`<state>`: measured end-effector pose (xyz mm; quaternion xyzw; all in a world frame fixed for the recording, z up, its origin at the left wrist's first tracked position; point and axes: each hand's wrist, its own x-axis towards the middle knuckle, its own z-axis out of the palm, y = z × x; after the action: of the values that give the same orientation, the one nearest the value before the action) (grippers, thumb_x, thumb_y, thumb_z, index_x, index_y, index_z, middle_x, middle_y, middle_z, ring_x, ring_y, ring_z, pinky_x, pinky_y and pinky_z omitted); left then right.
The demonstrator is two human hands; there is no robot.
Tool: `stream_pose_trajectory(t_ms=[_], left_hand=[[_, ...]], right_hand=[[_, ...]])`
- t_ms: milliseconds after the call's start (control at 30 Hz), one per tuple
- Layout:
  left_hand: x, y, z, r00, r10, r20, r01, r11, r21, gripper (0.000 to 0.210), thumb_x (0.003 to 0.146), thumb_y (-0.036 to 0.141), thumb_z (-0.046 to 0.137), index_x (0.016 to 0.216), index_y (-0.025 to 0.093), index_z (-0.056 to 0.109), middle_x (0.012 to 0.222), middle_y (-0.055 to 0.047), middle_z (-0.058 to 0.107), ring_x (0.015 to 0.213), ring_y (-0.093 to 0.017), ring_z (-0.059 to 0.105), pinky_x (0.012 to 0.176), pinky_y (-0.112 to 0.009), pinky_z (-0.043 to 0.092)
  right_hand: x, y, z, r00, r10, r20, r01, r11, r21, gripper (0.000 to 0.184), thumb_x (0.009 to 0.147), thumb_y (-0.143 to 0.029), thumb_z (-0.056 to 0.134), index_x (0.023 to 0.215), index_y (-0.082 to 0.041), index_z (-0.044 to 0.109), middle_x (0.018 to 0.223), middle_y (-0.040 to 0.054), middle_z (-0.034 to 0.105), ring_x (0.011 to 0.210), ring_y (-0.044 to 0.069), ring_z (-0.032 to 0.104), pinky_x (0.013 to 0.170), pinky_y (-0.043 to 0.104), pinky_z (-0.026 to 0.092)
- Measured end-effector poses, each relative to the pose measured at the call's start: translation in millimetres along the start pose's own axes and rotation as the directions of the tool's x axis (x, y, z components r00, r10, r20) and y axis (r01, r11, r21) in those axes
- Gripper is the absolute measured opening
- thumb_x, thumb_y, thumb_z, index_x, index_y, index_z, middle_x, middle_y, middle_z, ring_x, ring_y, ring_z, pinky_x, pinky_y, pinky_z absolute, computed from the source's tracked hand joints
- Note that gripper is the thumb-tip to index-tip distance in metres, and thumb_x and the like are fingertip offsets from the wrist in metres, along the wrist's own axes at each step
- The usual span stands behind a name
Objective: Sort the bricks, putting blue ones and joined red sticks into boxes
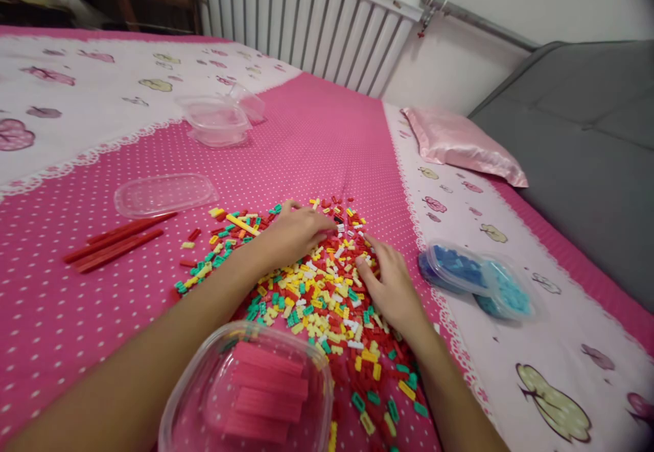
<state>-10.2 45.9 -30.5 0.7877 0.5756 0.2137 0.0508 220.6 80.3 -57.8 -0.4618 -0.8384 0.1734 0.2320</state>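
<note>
A wide heap of small plastic building bricks (327,295) in red, yellow, cream, green and white lies on the pink bedspread. My left hand (299,232) rests palm down on the far side of the heap, its fingers stretched over the bricks and partly hidden beneath it. At the heap's right edge, my right hand (389,278) touches the bricks with thumb and forefinger apart. No brick shows in either hand. Close to me, between my forearms, stands a clear plastic tub (176,397) with several stacked pink-red brick bars (268,394) in it.
Right of the heap are tubs of dark blue bricks (454,266) and light blue bricks (511,295). Long red brick strips (120,244) and a clear lid (166,194) lie left. Clear containers (217,121) sit farther back. A pink pillow (462,145) lies by the grey headboard (577,118).
</note>
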Motion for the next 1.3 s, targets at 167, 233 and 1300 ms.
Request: stream_pose_trajectory(t_ms=[167,233,1300], left_hand=[[4.4,5.0,2.7,0.998,0.062,0.016,-0.062,0.997,0.034,0.015,0.09,0.015,0.062,0.096,0.022,0.074,0.098,-0.004,0.078,0.099,-0.021,0.064,0.104,-0.045,0.026],[1.1,3.1,0.5,0.998,0.068,-0.017,-0.069,0.997,-0.02,0.01,0.087,0.015,0.067,0.094,0.02,0.072,0.097,-0.003,0.077,0.096,-0.021,0.065,0.103,-0.046,0.027],[-43.1,27.1,-17.4,0.998,-0.036,0.053,0.064,0.61,-0.79,0.022,0.074,0.009,0.079,0.088,0.013,0.063,0.075,-0.003,0.075,0.071,-0.015,0.075,0.061,-0.019,0.054]], right_hand=[[0.4,-0.3,0.1,0.999,-0.028,-0.043,0.03,0.999,0.03,0.051,0.098,-0.04,0.046,0.14,-0.012,0.055,0.135,0.0166,0.062,0.126,0.032,0.053,0.11,0.052,0.04],[1.7,-1.2,-3.6,0.996,-0.035,-0.081,0.037,0.999,0.02,0.048,0.097,-0.038,0.048,0.136,-0.01,0.058,0.131,0.0176,0.064,0.123,0.032,0.054,0.109,0.053,0.041],[-28.0,-53.2,-14.1,0.999,0.029,0.02,-0.035,0.812,0.583,0.01,0.081,-0.03,0.077,0.087,-0.021,0.075,0.081,0.0025,0.078,0.072,0.017,0.073,0.068,0.03,0.06]])
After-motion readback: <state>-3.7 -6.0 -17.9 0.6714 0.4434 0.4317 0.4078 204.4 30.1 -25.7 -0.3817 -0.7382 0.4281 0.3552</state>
